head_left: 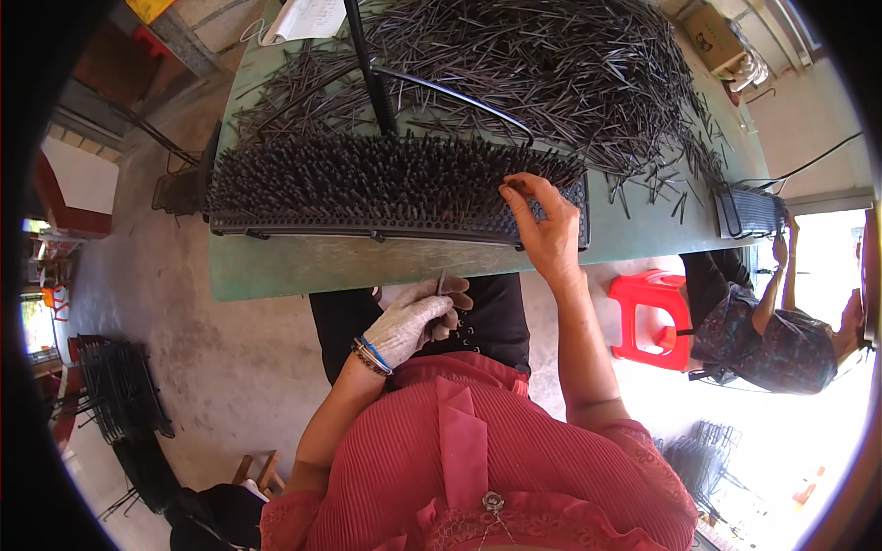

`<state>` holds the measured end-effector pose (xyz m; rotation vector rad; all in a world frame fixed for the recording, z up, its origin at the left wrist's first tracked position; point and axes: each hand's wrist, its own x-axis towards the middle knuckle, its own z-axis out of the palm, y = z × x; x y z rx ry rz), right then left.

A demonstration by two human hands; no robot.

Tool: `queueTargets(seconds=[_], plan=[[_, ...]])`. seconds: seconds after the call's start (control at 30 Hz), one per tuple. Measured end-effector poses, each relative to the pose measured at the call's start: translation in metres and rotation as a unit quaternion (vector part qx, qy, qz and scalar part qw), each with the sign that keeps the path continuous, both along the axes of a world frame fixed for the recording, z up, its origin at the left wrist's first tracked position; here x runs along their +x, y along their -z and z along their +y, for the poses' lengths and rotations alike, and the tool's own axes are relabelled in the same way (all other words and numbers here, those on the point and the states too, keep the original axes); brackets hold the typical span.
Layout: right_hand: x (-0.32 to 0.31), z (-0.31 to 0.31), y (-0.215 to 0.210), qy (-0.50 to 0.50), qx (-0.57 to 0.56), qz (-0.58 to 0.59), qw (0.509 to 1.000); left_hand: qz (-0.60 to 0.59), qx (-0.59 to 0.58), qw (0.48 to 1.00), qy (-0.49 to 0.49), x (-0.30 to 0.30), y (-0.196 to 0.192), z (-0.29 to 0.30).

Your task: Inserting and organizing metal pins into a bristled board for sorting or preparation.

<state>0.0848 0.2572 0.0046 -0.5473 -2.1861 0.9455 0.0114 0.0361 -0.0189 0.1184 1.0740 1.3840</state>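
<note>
A long black perforated rack (367, 227) lies across the near side of the green table, with many thin dark sticks (367, 179) standing upright in its holes. My bare right hand (549, 225) is over the rack's right end, thumb and fingers pinched together; whatever they hold is too hidden to name. Bare holes show beside and under that hand. In front of the table edge, above my lap, my left hand (413, 323) wears a pale glove with brownish fingertips. Its fingers are curled around a thin stick, of which one end pokes up.
A big heap of loose dark sticks (514, 64) covers the far part of the green table (276, 275). A black metal frame (372, 83) rises behind the rack. To the right are a red stool (648, 317), another person (767, 335) and a second rack (753, 213).
</note>
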Motion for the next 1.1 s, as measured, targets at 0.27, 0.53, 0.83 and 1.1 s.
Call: queueTargets(seconds=[0.27,0.53,0.83,1.1], plan=[[-0.002,-0.004,0.010,0.002,0.048,-0.017,0.999,0.000,-0.016,1.000,-0.003,0.001,0.003,-0.002],[0.002,-0.006,0.015,0.002,0.079,0.008,0.997,0.002,-0.015,1.000,0.000,0.000,0.002,-0.002],[-0.002,-0.003,0.014,-0.045,0.197,0.015,0.979,-0.003,-0.008,1.000,0.001,0.000,0.002,-0.002],[-0.007,-0.005,0.012,-0.073,0.224,0.001,0.972,0.001,-0.010,1.000,0.003,0.000,0.002,-0.003]])
